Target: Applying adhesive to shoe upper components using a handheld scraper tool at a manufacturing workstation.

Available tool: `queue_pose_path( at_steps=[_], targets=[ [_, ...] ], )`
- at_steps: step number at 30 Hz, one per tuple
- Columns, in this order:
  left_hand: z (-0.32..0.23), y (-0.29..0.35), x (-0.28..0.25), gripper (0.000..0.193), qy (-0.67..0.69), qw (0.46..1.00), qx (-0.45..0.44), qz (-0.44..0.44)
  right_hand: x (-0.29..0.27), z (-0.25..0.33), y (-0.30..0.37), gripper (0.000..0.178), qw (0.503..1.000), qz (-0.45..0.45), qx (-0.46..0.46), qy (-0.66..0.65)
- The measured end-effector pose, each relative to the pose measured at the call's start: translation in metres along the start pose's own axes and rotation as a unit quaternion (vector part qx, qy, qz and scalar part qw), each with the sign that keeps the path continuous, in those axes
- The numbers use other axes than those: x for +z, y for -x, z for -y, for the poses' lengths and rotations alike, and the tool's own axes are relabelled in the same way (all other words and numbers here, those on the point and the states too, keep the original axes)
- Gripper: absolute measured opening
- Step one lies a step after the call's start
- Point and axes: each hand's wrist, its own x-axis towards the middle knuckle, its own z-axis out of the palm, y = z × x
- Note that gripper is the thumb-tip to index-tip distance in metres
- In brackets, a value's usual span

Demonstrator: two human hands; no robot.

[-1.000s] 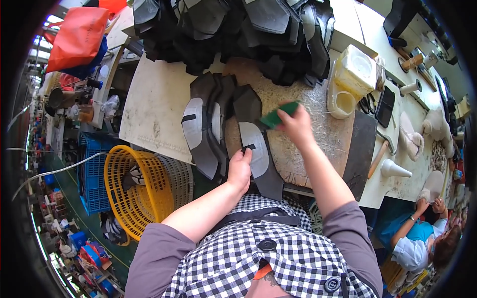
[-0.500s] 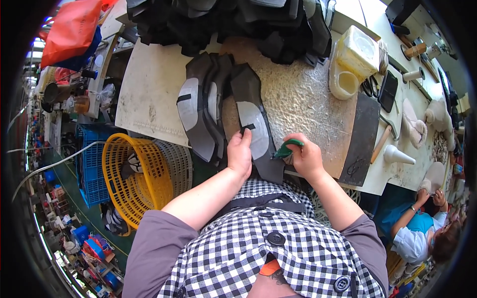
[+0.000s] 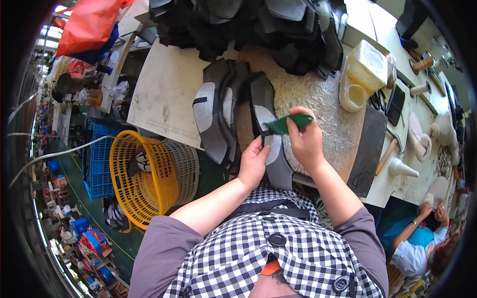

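Note:
A long curved dark-grey foam-like piece (image 3: 263, 92) with a light-grey panel and a small black tab lies at the table's front edge. Its near end hangs toward my lap. My left hand (image 3: 252, 165) pinches the left edge of it by the panel, thumb on top. In my right hand (image 3: 306, 144) is a flat green tool (image 3: 296, 121), held between thumb and fingers. Its narrow end points left and is at the piece beside the black tab; whether it touches I cannot tell. Left of this, several similar pieces (image 3: 211, 116) overlap in a stack.
A large heap of dark pieces (image 3: 238, 30) fills the far side. To the right stand a yellowed tub and cup (image 3: 355, 96), a black board (image 3: 366, 154), a hammer (image 3: 386, 156) and a white cone (image 3: 402, 168). A yellow basket (image 3: 169, 184) stands lower left. Another person (image 3: 417, 243) works at right.
My right hand has raised the green tool from the piece's near part up to the black tab. My left hand has shifted from the panel's face to its left edge. The whole view has shifted slightly.

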Motion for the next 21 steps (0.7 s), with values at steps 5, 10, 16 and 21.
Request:
queue_pose_path(
  at_steps=[5,10,16,21],
  targets=[
    [0.000,0.003,-0.002,0.034,0.009,1.000,0.009,-0.012,0.004,-0.024,-0.014,0.019,0.990,0.020,-0.059,0.129],
    [-0.008,0.010,0.003,0.024,-0.027,0.996,-0.082,-0.029,0.016,-0.045,-0.068,0.021,0.993,-0.006,-0.042,0.112],
    [0.004,0.003,-0.012,0.020,-0.101,0.987,-0.114,-0.047,-0.034,-0.062,-0.006,0.022,0.996,-0.027,0.079,-0.017],
    [-0.034,-0.013,-0.029,0.022,0.157,0.967,-0.200,0.033,-0.058,-0.077,0.040,0.023,0.956,-0.145,0.172,-0.187]
  ],
)
